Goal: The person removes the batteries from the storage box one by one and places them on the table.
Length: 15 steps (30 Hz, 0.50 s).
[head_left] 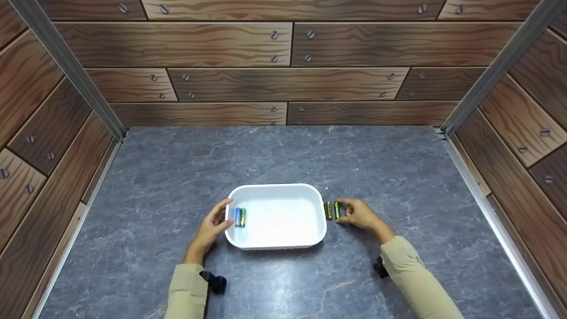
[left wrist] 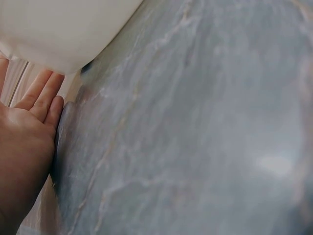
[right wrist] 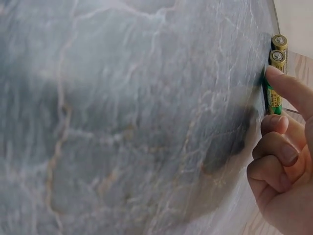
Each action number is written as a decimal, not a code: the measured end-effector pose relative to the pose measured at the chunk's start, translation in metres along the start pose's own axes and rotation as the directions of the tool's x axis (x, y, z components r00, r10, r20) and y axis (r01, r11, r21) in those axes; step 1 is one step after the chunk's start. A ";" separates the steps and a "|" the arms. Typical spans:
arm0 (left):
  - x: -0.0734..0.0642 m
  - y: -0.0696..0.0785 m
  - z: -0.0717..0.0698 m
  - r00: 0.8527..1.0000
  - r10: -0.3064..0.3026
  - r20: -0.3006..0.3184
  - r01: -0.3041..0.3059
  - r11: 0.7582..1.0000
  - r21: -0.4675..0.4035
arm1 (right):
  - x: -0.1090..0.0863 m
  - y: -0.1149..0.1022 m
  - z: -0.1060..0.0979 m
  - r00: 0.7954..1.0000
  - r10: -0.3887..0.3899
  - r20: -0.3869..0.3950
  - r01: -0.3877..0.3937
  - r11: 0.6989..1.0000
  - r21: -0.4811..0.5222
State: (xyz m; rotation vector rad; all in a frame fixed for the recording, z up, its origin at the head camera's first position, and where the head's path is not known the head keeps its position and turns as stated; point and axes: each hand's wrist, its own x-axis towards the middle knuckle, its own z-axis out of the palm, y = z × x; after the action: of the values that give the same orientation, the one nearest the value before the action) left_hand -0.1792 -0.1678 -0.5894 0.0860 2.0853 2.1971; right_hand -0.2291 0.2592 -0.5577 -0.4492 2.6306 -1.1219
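Observation:
A white plastic tub stands in the middle of the table. Inside it, near the left wall, a blue battery and a green battery lie side by side. My left hand touches the tub's left rim with thumb and fingertips; its fingers look straight in the left wrist view. My right hand pinches a green-and-gold battery end to end between thumb and index finger, low at the table. Between it and the tub's right wall lie gold-topped batteries in a row.
The grey marbled tabletop surrounds the tub. Wood-patterned walls enclose the back and both sides, with metal rails along the edges. Dark wrist cameras hang at both sleeves.

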 end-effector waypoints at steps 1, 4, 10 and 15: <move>0.000 0.000 0.000 1.000 -0.003 -0.001 0.003 1.000 -0.005 | 0.000 0.000 0.000 1.000 0.003 -0.003 -0.003 1.000 0.004; 0.000 0.000 0.000 1.000 -0.012 -0.007 0.012 1.000 -0.011 | 0.000 0.000 0.002 1.000 0.013 -0.008 -0.013 1.000 0.012; 0.000 -0.001 0.000 1.000 0.001 -0.007 -0.001 1.000 0.009 | -0.001 -0.002 0.002 1.000 0.015 -0.024 -0.015 1.000 0.008; 0.000 -0.001 0.000 1.000 0.001 -0.004 0.000 1.000 0.007 | -0.001 -0.009 -0.001 0.999 0.028 -0.041 -0.029 1.000 -0.006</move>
State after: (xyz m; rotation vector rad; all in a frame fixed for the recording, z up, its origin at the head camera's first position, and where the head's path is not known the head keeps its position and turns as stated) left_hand -0.1793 -0.1681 -0.5906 0.0827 2.0960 2.1918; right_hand -0.2267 0.2544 -0.5500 -0.3927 2.6673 -1.1258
